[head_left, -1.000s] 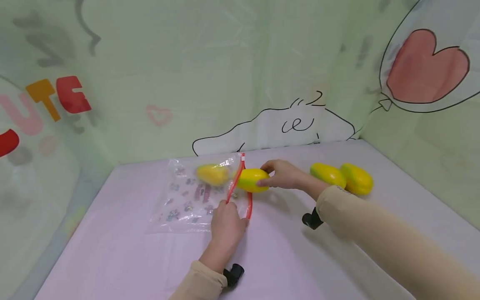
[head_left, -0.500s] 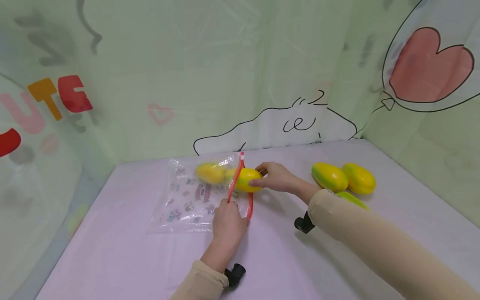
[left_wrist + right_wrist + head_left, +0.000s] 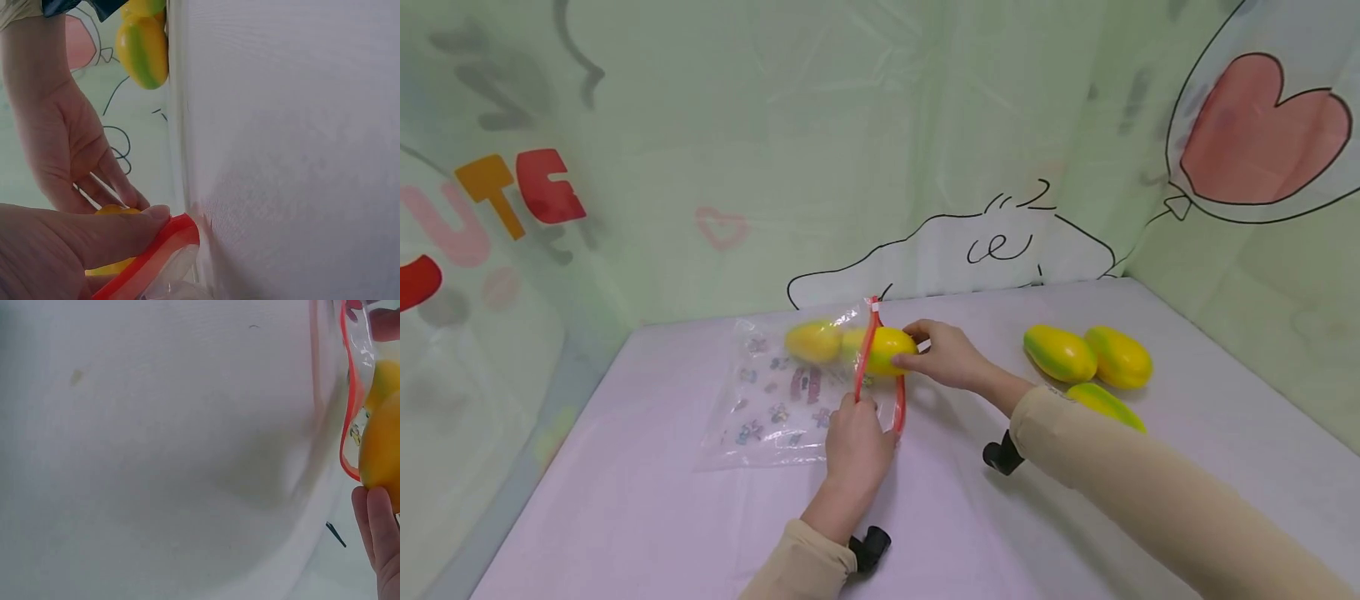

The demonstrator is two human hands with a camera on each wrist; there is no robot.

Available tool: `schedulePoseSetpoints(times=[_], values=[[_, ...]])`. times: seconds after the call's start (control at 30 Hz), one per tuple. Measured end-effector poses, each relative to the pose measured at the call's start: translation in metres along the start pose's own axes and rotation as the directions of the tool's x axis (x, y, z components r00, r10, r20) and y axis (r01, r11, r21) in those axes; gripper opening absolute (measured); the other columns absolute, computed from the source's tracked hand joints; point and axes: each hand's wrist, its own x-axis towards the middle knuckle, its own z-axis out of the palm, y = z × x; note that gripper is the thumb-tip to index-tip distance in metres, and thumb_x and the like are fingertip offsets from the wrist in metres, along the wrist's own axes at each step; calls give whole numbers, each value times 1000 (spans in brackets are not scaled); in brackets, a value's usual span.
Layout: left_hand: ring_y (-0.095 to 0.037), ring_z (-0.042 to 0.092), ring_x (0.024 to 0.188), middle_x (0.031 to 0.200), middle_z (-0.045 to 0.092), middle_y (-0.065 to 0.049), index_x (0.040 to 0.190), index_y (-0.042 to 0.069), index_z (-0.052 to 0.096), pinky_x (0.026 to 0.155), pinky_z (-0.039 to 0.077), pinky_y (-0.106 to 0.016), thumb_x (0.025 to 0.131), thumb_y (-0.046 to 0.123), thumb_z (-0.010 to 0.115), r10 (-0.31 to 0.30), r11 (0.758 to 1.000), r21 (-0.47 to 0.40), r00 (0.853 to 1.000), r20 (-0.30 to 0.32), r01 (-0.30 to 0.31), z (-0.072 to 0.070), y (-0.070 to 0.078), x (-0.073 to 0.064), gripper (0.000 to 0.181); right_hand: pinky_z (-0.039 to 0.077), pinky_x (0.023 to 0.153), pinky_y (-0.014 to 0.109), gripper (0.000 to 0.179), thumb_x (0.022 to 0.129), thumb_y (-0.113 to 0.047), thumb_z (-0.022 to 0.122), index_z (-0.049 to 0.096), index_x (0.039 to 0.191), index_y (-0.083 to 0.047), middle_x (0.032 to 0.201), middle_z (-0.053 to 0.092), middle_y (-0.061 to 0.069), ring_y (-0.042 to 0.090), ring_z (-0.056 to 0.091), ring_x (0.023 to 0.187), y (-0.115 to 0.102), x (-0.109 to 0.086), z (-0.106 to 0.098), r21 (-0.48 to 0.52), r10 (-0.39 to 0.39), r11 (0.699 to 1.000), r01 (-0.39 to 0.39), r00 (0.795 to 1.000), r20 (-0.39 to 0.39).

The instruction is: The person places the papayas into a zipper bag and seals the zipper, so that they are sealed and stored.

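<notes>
A clear zip bag point(image 3: 730, 433) with small printed figures and a red zip edge point(image 3: 863, 362) lies on the table. Its mouth faces right. My left hand point(image 3: 859, 446) pinches the near part of that edge, the thumb point(image 3: 125, 232) lying along the red strip in the left wrist view. My right hand point(image 3: 953, 357) grips the outer end of a yellow-green mango point(image 3: 893, 348); the fruit's other end is inside the bag mouth. Another mango point(image 3: 812, 342) lies deeper in the bag, seen through the plastic. In the right wrist view, fingers point(image 3: 381, 519) support the held mango point(image 3: 384, 450).
At the right of the table point(image 3: 647, 500) rest two mangoes point(image 3: 1060, 353) side by side, with another mango point(image 3: 1105, 403) nearer me, partly behind my right sleeve. A green printed curtain point(image 3: 850, 150) stands behind the table. Black wrist cameras point(image 3: 871, 550) hang at both wrists.
My right hand has moved left, pushing the mango further into the bag mouth. The mango inside has shifted slightly left. A mango at the right has come into view from behind my sleeve.
</notes>
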Motion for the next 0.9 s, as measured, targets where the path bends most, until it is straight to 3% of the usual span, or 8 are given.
schedulePoseSetpoints(times=[0.3, 0.5, 0.7, 0.9], values=[[-28, 59, 86, 103, 67, -17, 104, -4, 74, 84, 59, -41, 75, 15, 90, -1, 1000, -17, 1000, 10, 1, -1, 0, 0, 38, 60, 89, 36, 51, 93, -24, 75, 59, 136, -3, 129, 65, 18, 30, 69, 106, -6, 1, 12, 2, -91, 996, 91, 995, 52], [-28, 59, 86, 103, 65, -17, 105, -3, 75, 86, 58, -41, 75, 13, 90, 10, 1000, -12, 1000, 11, -10, -1, -1, 0, 37, 58, 94, 39, 55, 92, -29, 74, 56, 136, -3, 132, 63, 18, 30, 64, 112, -4, 0, 11, -39, -16, 999, 16, 1000, 1], [-32, 61, 80, 98, 65, -17, 97, -2, 75, 80, 57, -43, 76, 9, 88, 74, 997, 17, 997, -37, -73, 2, -2, 0, 27, 57, 97, 40, 57, 92, -31, 73, 53, 137, -2, 131, 61, 18, 29, 60, 111, 2, 0, 6, -50, 73, 996, -74, 997, -28], [-31, 61, 81, 100, 66, -17, 98, -1, 76, 80, 58, -43, 76, 9, 88, 76, 997, 21, 997, -24, -76, 2, -2, 1, 27, 59, 91, 36, 54, 92, -28, 74, 53, 133, 0, 124, 62, 18, 27, 59, 103, 3, 0, 6, -65, 72, 995, -76, 995, -68]])
